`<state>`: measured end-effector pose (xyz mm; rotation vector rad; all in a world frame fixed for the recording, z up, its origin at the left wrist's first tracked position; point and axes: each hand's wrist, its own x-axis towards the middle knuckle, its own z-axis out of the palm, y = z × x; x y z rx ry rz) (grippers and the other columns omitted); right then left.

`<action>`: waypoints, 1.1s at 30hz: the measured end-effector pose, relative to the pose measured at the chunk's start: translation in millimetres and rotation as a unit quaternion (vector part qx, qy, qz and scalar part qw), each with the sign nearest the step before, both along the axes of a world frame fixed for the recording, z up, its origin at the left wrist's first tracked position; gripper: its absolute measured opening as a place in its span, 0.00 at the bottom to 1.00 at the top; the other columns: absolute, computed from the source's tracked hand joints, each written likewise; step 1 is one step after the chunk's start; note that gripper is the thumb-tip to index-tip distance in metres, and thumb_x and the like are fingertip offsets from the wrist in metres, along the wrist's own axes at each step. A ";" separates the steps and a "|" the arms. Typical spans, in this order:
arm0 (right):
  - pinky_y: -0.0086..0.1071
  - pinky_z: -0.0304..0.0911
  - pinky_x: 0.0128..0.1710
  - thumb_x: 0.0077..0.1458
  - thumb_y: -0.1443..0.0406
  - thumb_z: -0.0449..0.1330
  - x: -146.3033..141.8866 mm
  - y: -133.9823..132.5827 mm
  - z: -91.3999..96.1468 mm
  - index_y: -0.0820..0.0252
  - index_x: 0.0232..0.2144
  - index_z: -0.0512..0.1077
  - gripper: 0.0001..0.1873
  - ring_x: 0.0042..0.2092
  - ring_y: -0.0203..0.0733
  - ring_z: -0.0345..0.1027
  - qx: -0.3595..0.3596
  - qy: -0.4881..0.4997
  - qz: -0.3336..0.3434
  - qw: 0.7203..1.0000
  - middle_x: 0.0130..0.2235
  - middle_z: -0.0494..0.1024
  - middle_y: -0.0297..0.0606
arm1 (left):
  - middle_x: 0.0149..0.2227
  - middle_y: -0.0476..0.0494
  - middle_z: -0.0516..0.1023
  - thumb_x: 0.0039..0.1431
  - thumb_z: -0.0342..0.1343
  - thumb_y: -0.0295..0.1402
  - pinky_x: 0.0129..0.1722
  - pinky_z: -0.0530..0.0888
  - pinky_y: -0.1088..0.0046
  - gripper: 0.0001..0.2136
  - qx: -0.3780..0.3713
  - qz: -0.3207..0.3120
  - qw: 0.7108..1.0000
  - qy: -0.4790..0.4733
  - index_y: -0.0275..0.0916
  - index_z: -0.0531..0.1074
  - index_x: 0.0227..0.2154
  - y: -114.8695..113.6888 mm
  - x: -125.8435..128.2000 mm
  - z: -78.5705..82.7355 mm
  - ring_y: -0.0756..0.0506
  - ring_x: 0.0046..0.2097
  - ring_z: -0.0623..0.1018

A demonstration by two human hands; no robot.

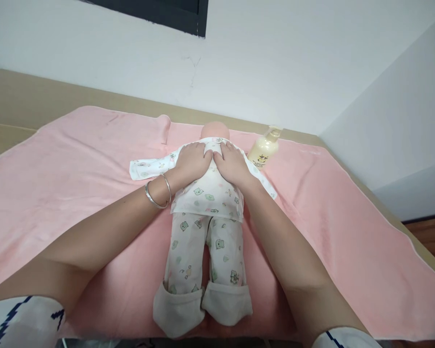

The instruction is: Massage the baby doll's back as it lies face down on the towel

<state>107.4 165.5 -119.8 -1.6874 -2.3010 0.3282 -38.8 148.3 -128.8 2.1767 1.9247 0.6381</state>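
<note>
A baby doll in a white printed top [208, 195] and matching trousers [219, 246] lies stretched out, its bald head [215, 130] at the far end. No face shows on the doll from here. My left hand [194, 160] rests flat on the left of its upper body, fingers extended. Mirroring it, my right hand [232, 163] lies flat on the right side, the thumbs close together near the middle. Neither hand grips anything. The doll's left-hand sleeve [148, 169] spreads out sideways; the other sleeve is partly hidden behind my right hand.
A pale yellow pump bottle [264, 149] leans or lies tilted beside the doll's right-hand sleeve. Beneath everything spreads a pink blanket [105, 145] over a beige padded surface [50, 92]. A white wall [275, 58] with a dark frame [181, 18] rises behind.
</note>
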 end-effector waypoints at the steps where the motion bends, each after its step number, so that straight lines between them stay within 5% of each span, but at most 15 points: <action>1: 0.51 0.39 0.79 0.73 0.56 0.42 1.0 1.1 0.3 0.72 0.75 0.53 0.37 0.78 0.57 0.41 -0.009 0.002 0.000 1.000 0.76 0.48 0.54 | 0.52 0.26 0.79 0.70 0.36 0.36 0.60 0.72 0.54 0.22 -0.006 -0.001 1.000 0.009 0.30 0.74 0.47 -4.3 1.6 3.7 0.33 0.56 0.77; 6: 0.56 0.39 0.78 0.73 0.54 0.42 6.5 4.9 3.6 0.68 0.77 0.47 0.39 0.79 0.61 0.31 -0.037 -0.001 -0.013 0.999 0.77 0.41 0.56 | 0.47 0.27 0.79 0.67 0.44 0.30 0.57 0.73 0.56 0.12 -0.035 -0.023 0.999 0.026 0.35 0.73 0.37 -24.4 11.1 25.3 0.33 0.54 0.78; 14: 0.50 0.58 0.69 0.74 0.60 0.41 -13.9 -41.6 27.0 0.78 0.67 0.63 0.31 0.67 0.63 0.61 -0.019 -0.107 0.005 0.994 0.64 0.68 0.62 | 0.33 0.39 0.79 0.63 0.45 0.31 0.38 0.71 0.63 0.13 -0.097 -0.020 0.991 -0.093 0.40 0.65 0.22 -3.8 -8.3 28.1 0.41 0.36 0.77; 16: 0.47 0.62 0.66 0.72 0.63 0.42 -18.5 -51.4 31.3 0.79 0.62 0.66 0.28 0.64 0.62 0.64 -0.007 -0.130 0.017 0.991 0.59 0.71 0.63 | 0.36 0.36 0.81 0.67 0.41 0.35 0.43 0.74 0.61 0.17 -0.074 -0.016 0.994 -0.082 0.40 0.68 0.24 3.4 -12.1 19.5 0.39 0.40 0.79; 20: 0.44 0.68 0.55 0.70 0.63 0.42 -10.7 -42.4 32.6 0.68 0.51 0.74 0.24 0.54 0.55 0.72 -0.024 -0.076 0.013 0.997 0.51 0.78 0.56 | 0.54 0.29 0.80 0.72 0.33 0.38 0.62 0.71 0.53 0.24 -0.011 -0.034 0.999 -0.034 0.35 0.75 0.44 6.5 -10.1 5.8 0.34 0.57 0.77; 23: 0.44 0.69 0.51 0.70 0.59 0.40 1.6 -21.1 27.4 0.63 0.46 0.76 0.26 0.49 0.53 0.74 -0.053 -0.018 -0.013 0.998 0.49 0.80 0.50 | 0.55 0.24 0.77 0.72 0.35 0.37 0.62 0.71 0.50 0.23 -0.028 -0.016 0.999 0.014 0.31 0.74 0.48 -5.9 0.0 10.8 0.31 0.60 0.75; 28: 0.46 0.60 0.67 0.72 0.58 0.38 11.7 2.1 12.7 0.72 0.58 0.70 0.30 0.66 0.56 0.63 -0.035 -0.010 -0.005 0.999 0.65 0.68 0.57 | 0.47 0.27 0.78 0.68 0.43 0.31 0.59 0.72 0.54 0.15 -0.055 -0.035 0.996 0.055 0.34 0.76 0.40 -33.0 18.2 30.0 0.34 0.53 0.77; 33: 0.53 0.51 0.72 0.74 0.56 0.37 7.6 -15.3 15.2 0.76 0.71 0.56 0.35 0.71 0.62 0.54 -0.027 -0.070 0.030 0.997 0.71 0.57 0.61 | 0.49 0.28 0.80 0.72 0.37 0.34 0.58 0.73 0.53 0.20 -0.041 -0.024 0.999 0.023 0.35 0.76 0.42 -19.8 8.7 21.0 0.33 0.54 0.78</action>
